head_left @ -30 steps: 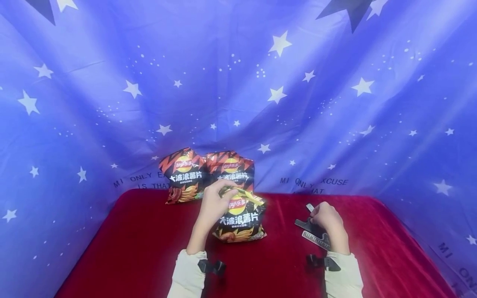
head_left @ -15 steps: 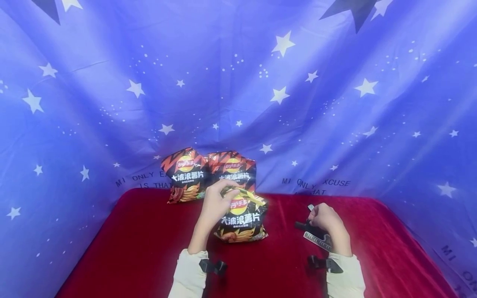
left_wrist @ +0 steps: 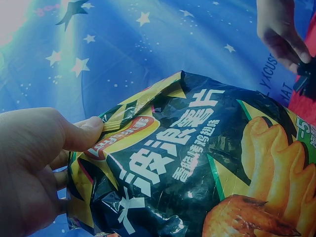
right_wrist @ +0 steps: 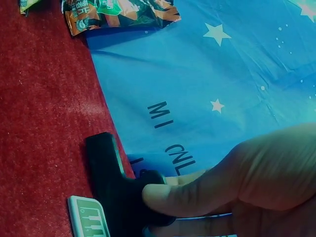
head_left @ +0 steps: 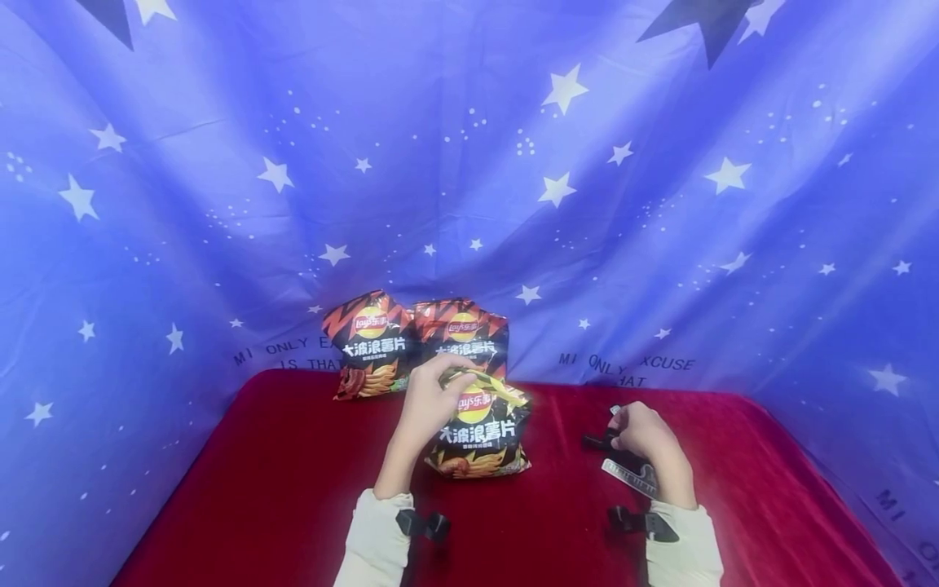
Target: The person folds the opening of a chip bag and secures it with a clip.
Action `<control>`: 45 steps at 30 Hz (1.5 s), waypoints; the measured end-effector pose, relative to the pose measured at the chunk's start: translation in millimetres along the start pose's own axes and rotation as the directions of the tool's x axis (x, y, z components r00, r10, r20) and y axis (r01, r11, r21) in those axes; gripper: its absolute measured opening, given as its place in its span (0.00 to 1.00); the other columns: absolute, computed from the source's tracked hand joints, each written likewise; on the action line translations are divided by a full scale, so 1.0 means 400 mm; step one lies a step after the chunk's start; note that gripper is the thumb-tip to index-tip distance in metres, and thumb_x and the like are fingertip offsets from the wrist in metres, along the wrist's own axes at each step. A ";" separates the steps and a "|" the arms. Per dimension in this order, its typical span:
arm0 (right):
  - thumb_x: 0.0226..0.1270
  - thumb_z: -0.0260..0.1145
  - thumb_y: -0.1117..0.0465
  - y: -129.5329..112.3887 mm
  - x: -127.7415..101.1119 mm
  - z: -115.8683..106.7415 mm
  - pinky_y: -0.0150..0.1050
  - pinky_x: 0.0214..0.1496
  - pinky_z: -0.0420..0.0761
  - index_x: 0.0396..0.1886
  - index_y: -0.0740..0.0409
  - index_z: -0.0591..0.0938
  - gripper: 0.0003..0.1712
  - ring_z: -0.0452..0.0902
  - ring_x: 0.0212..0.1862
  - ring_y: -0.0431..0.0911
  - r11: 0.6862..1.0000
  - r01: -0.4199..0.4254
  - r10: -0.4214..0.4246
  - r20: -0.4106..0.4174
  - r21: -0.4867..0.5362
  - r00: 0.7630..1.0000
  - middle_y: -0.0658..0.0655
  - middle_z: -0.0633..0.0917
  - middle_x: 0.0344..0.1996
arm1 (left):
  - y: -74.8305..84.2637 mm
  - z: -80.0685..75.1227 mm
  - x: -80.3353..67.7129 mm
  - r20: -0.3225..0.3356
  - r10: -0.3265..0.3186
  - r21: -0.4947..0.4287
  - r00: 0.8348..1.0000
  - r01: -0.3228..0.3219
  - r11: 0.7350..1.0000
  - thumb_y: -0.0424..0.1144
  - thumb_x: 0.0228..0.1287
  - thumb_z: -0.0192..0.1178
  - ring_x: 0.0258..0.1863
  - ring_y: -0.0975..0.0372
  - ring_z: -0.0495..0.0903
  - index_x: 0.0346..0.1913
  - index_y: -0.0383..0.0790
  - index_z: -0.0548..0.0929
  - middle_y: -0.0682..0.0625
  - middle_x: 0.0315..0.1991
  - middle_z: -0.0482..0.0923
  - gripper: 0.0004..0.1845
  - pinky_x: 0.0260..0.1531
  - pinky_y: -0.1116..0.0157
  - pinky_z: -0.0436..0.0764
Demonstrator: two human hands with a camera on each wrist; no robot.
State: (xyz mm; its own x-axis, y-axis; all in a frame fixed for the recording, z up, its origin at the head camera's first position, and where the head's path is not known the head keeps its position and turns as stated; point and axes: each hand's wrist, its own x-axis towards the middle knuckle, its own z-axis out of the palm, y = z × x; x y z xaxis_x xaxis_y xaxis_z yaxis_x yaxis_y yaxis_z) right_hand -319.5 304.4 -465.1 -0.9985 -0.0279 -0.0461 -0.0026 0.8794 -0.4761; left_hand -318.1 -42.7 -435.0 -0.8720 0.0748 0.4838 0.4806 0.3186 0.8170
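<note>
My left hand (head_left: 431,395) grips the folded top of a black-and-yellow Lay's chip bag (head_left: 478,440), which stands upright on the red cloth. In the left wrist view, the thumb presses the rolled yellow edge of the chip bag (left_wrist: 168,168) while the other fingers go behind it. Farther right, my right hand (head_left: 649,436) pinches a black T-shaped clip (head_left: 597,443) between thumb and fingers. Close up, the clip (right_wrist: 106,168) shows its wide bar edge toward the left. Beside it lies another clip (right_wrist: 90,217) with a piano-key pattern, partly hidden below the hand.
Two more chip bags with red-and-black tops, a left one (head_left: 372,346) and a right one (head_left: 464,322), stand behind the front bag. The red cloth (head_left: 293,489) covers the table. A blue star-printed curtain (head_left: 469,163) hangs right behind and at both sides.
My right hand has tilted the black clip up, so its broad face now shows edge-on. The left hand keeps its grip on the chip bag. The head view has shifted slightly.
</note>
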 end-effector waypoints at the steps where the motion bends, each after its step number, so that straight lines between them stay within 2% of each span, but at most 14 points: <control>1: 0.44 0.74 0.72 0.001 0.001 0.000 0.46 0.38 0.80 0.32 0.66 0.86 0.11 0.80 0.32 0.49 1.000 0.006 -0.006 -0.013 0.005 1.000 0.60 0.88 0.30 | -0.001 0.000 0.000 0.000 0.001 -0.002 1.000 -0.001 1.000 0.34 0.65 0.68 0.46 0.59 0.85 0.44 0.44 0.89 0.52 0.44 0.89 0.06 0.53 0.54 0.83; 7: 0.50 0.76 0.68 -0.001 0.005 0.000 0.56 0.47 0.81 0.38 0.69 0.86 0.14 0.86 0.42 0.59 0.997 0.032 -0.024 -0.122 0.067 0.992 0.68 0.89 0.36 | -0.002 0.001 0.001 0.003 0.002 0.003 1.000 -0.002 1.000 0.34 0.65 0.68 0.49 0.58 0.86 0.44 0.42 0.89 0.51 0.44 0.89 0.06 0.54 0.53 0.83; 12: 0.57 0.76 0.66 -0.014 0.006 0.000 0.57 0.48 0.82 0.43 0.70 0.86 0.16 0.86 0.43 0.62 0.988 0.078 -0.043 -0.240 0.136 0.970 0.69 0.89 0.39 | -0.001 0.001 0.000 0.005 -0.014 0.012 1.000 0.014 1.000 0.34 0.65 0.68 0.48 0.58 0.86 0.44 0.42 0.89 0.52 0.44 0.89 0.07 0.53 0.54 0.83; 15: 0.60 0.75 0.66 -0.032 0.002 -0.009 0.44 0.44 0.85 0.47 0.71 0.86 0.17 0.88 0.40 0.57 0.973 0.127 -0.055 -0.338 0.193 0.940 0.71 0.89 0.41 | 0.000 0.000 -0.001 0.006 -0.020 0.012 1.000 0.020 1.000 0.34 0.65 0.68 0.47 0.59 0.85 0.45 0.42 0.89 0.52 0.45 0.89 0.07 0.52 0.54 0.83; 18: 0.61 0.75 0.66 -0.057 -0.005 -0.023 0.25 0.39 0.79 0.48 0.69 0.87 0.17 0.86 0.36 0.38 0.952 0.171 -0.044 -0.441 0.254 0.896 0.70 0.89 0.42 | 0.001 -0.001 0.000 0.008 -0.017 0.017 1.000 0.017 1.000 0.34 0.65 0.68 0.48 0.58 0.85 0.45 0.41 0.89 0.51 0.45 0.89 0.07 0.53 0.54 0.83; 21: 0.61 0.76 0.65 -0.087 -0.014 -0.035 0.16 0.38 0.73 0.49 0.67 0.87 0.17 0.77 0.34 0.21 0.918 0.209 -0.018 -0.489 0.338 0.872 0.70 0.89 0.43 | 0.001 -0.004 0.001 0.007 -0.009 0.020 1.000 0.009 1.000 0.33 0.65 0.68 0.49 0.57 0.86 0.44 0.40 0.89 0.51 0.44 0.89 0.07 0.54 0.53 0.84; 23: 0.61 0.76 0.65 -0.111 -0.019 -0.041 0.16 0.38 0.75 0.50 0.66 0.87 0.17 0.76 0.34 0.18 0.886 0.234 -0.007 -0.492 0.401 0.870 0.70 0.89 0.43 | 0.001 -0.005 0.001 0.002 -0.001 0.018 1.000 0.001 1.000 0.33 0.64 0.69 0.49 0.57 0.86 0.44 0.40 0.89 0.51 0.44 0.89 0.07 0.54 0.54 0.84; 26: 0.61 0.76 0.66 -0.151 -0.029 -0.049 0.19 0.40 0.79 0.52 0.67 0.87 0.19 0.79 0.35 0.21 0.830 0.262 0.000 -0.469 0.493 0.883 0.64 0.91 0.42 | 0.000 -0.006 0.000 -0.004 0.009 0.011 1.000 -0.008 1.000 0.33 0.64 0.69 0.46 0.59 0.86 0.43 0.42 0.89 0.52 0.43 0.89 0.06 0.51 0.56 0.84; 31: 0.61 0.75 0.69 -0.207 -0.039 -0.055 0.22 0.41 0.82 0.53 0.69 0.86 0.20 0.83 0.36 0.26 0.739 0.292 -0.003 -0.430 0.607 0.903 0.41 0.90 0.32 | -0.001 -0.004 -0.002 0.000 0.013 0.009 1.000 -0.013 1.000 0.33 0.64 0.69 0.45 0.61 0.86 0.43 0.44 0.89 0.53 0.43 0.89 0.07 0.50 0.58 0.84; 35: 0.60 0.73 0.73 -0.234 -0.044 -0.050 0.24 0.41 0.84 0.52 0.74 0.85 0.19 0.85 0.35 0.29 0.684 0.337 -0.031 -0.436 0.646 0.899 0.33 0.88 0.29 | -0.002 -0.002 -0.002 0.002 0.010 0.001 1.000 -0.010 1.000 0.33 0.64 0.69 0.46 0.60 0.86 0.44 0.44 0.90 0.53 0.43 0.89 0.07 0.52 0.57 0.84; 37: 0.60 0.72 0.75 -0.243 -0.047 -0.049 0.25 0.41 0.84 0.51 0.76 0.84 0.18 0.85 0.35 0.29 0.662 0.358 -0.037 -0.449 0.658 0.893 0.33 0.87 0.28 | -0.002 -0.002 -0.001 0.000 0.015 -0.002 1.000 -0.015 1.000 0.33 0.64 0.69 0.47 0.60 0.86 0.43 0.45 0.90 0.52 0.43 0.89 0.07 0.53 0.56 0.84; 45: 0.56 0.72 0.80 -0.246 -0.052 -0.052 0.25 0.38 0.84 0.48 0.79 0.84 0.18 0.85 0.32 0.31 0.619 0.393 -0.015 -0.490 0.680 0.871 0.35 0.88 0.26 | -0.005 -0.003 0.000 0.006 0.013 0.004 1.000 -0.013 1.000 0.34 0.65 0.69 0.48 0.60 0.86 0.44 0.42 0.90 0.53 0.43 0.89 0.07 0.53 0.55 0.83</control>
State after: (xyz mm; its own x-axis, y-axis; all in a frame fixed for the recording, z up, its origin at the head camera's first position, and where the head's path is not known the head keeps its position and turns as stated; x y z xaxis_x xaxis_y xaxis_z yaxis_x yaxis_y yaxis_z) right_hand -299.7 228.3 -398.9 -0.8964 0.1959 0.3975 -0.3576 0.2100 -0.9099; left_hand -319.0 -44.3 -436.2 -0.8662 0.0847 0.4924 0.4915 0.3219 0.8092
